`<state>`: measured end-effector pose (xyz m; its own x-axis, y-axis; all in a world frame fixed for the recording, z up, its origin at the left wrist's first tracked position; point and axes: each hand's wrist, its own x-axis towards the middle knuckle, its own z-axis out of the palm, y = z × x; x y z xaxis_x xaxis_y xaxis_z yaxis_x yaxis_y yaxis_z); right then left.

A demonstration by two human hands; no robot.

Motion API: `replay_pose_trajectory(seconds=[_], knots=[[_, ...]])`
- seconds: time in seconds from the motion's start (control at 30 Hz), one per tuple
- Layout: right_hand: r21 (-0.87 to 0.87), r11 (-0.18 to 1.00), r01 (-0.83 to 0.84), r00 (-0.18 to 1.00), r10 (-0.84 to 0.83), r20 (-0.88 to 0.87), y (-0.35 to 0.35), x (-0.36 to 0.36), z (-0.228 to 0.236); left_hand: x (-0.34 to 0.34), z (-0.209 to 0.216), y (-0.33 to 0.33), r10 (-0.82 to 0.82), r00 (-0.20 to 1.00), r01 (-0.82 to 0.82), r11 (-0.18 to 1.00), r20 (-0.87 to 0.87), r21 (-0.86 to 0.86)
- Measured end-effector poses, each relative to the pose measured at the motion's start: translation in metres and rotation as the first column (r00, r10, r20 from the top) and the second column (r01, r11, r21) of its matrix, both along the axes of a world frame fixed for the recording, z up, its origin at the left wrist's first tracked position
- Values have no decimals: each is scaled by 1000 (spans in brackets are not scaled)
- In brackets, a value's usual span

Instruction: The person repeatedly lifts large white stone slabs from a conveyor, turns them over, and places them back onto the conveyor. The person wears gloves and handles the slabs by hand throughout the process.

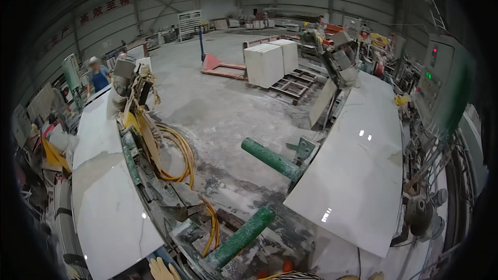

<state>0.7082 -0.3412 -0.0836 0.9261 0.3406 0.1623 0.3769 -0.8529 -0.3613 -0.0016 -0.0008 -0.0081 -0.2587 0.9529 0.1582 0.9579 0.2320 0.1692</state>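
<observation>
At the far left, beyond the end of a long white work surface, stands a co-worker in a white hat and blue apron. Nearer, polished white stone slabs lie along that side, with a beige-grey patch across their middle; a grey motor sits at the far end.

Just beside the near right corner of these slabs, the left hand rises from the lower edge in a cream glove, fingers pointing up and away, nearly straight and slightly spread. It appears loosely open with nothing in its grasp; whether it touches the slab cannot be told, and the wrist is cut off.

To the right, a yellow-orange hose lies coiled on the floor. Two green rollers jut into the aisle from opposite sides. Farther back, a red pallet jack stands left of white blocks on a metal frame.

Across the aisle, a broad white slab runs lengthwise. Below it, a small tan shape shows at the lower edge, too cut off to identify; the right hand's pose and grip cannot be told. On the far right hangs a grey-green control cabinet with red and green lights.
</observation>
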Motion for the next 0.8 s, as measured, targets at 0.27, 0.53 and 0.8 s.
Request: replay_pose_trajectory(seconds=[0.27, 0.53, 0.8], knots=[[54, 916, -397, 917, 394, 61, 113, -51, 80, -23, -24, -11, -86, 994, 89, 996, -70, 32], [89, 599, -795, 581, 712, 396, 335, -51, 115, -43, -62, 1, -280, 898, 407, 821, -340, 400], [185, 541, -820, 570, 749, 337, 310, -15, 64, -64, -70, -8, -265, 799, 469, 837, -540, 283]])
